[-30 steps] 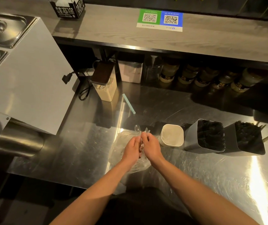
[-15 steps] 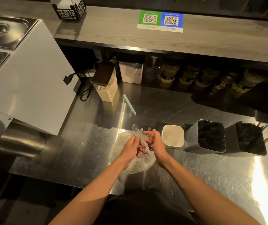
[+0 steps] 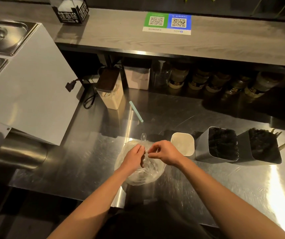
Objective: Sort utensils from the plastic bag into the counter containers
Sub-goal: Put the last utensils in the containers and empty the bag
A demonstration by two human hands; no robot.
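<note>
On the steel counter [image 3: 86, 161], the left hand [image 3: 134, 157] grips the plastic bag [image 3: 138, 178]; just right of it, the right hand [image 3: 165, 152], looser earlier, now pinches its film.

Forearms [image 3: 93, 202] bare down to left hand [image 3: 134, 158] and right hand [image 3: 165, 152]; dark clothing [image 3: 155, 223] on torso, below counter [image 3: 79, 163] edge.

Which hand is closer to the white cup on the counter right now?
Right. The right hand is just beside the white cup; the left hand grips the plastic bag farther from it.
</note>
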